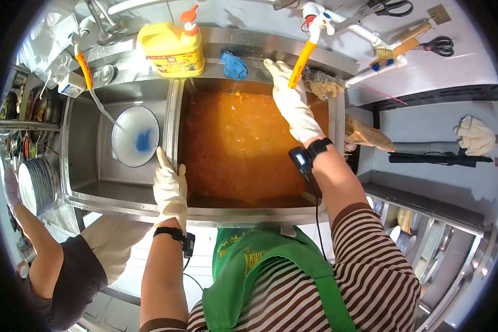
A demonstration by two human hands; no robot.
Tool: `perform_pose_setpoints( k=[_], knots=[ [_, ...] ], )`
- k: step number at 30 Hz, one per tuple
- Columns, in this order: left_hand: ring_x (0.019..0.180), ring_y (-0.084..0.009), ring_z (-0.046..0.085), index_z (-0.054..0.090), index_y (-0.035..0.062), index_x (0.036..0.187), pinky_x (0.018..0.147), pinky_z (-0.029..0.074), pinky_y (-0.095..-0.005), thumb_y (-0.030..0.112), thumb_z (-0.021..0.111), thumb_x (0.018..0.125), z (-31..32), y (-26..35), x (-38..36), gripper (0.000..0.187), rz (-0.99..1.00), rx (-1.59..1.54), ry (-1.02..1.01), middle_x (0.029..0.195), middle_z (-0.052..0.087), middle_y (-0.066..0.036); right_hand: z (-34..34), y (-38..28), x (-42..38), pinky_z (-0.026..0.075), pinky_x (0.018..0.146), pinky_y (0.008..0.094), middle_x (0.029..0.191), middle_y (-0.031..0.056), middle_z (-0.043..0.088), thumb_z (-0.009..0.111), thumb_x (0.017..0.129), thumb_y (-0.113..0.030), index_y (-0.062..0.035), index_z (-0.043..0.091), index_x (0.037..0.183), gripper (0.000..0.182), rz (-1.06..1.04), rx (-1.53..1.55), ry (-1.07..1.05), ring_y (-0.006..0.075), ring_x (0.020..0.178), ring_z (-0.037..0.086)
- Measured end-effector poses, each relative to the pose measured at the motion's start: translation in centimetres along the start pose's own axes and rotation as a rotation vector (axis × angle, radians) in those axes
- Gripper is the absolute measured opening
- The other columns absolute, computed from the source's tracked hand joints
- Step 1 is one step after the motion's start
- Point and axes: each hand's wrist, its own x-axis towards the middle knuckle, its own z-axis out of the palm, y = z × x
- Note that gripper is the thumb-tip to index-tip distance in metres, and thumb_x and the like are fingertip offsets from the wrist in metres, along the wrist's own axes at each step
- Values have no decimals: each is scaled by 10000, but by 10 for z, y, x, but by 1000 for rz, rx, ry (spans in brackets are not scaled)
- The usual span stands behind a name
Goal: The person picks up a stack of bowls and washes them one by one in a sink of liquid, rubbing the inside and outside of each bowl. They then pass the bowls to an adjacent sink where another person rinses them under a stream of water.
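My left hand (170,188), in a cream rubber glove, rests by the divider between two steel sink basins, its index finger stretched out and thumb apart. My right hand (290,102), gloved alike, reaches over the right basin to its back ledge, fingers extended. An orange tap hose (304,63) passes in front of its fingertips, partly hiding them. Murky orange-brown water (238,146) fills the right basin. In the left basin, a white bowl (128,124) of cloudy water holds a blue scrubber (144,140).
On the back ledge stand a yellow pump jug (171,52), a blue cloth (234,66) and a scouring-wool pile (323,86). Another orange tap hose (84,71) hangs over the left basin. Stacked plates (36,185) and a co-worker's arm (36,238) are at the left.
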Motion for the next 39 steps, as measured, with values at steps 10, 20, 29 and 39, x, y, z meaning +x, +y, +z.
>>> perform_pose_setpoints(
  k=[10, 20, 29, 39],
  knots=[
    [1013, -417, 726, 147, 150, 1740, 914, 602, -510, 385, 729, 1024, 6, -6, 0, 952, 27, -20, 32, 1121, 698, -222, -2, -5, -56, 556, 1045, 454, 1341, 254, 697, 708, 995, -62, -44, 702, 1316, 322, -241, -271, 77, 385, 1199, 696],
    [1008, -401, 734, 188, 175, 1729, 888, 614, -504, 395, 728, 1021, 7, -5, 3, 917, -9, 4, 9, 1117, 703, -194, 34, 4, -73, 543, 963, 463, 1145, 190, 721, 618, 1083, -284, -92, 721, 1159, 230, 13, -114, -210, 388, 1096, 682],
    [1063, -445, 712, 175, 164, 1737, 943, 590, -537, 384, 738, 1018, 2, -3, 4, 939, -32, -29, -19, 1159, 684, -249, 121, 132, -177, 538, 901, 459, 1146, 166, 770, 526, 1072, -261, -54, 727, 1145, 298, 380, -318, -588, 350, 1124, 722],
    [1039, -465, 728, 235, 146, 1712, 932, 601, -540, 363, 745, 1005, 1, -5, 7, 898, -37, -62, -32, 1147, 702, -270, 139, 226, -158, 565, 827, 354, 988, 139, 729, 633, 863, 39, -56, 688, 833, 114, -387, -482, -828, 296, 1039, 714]
  ],
)
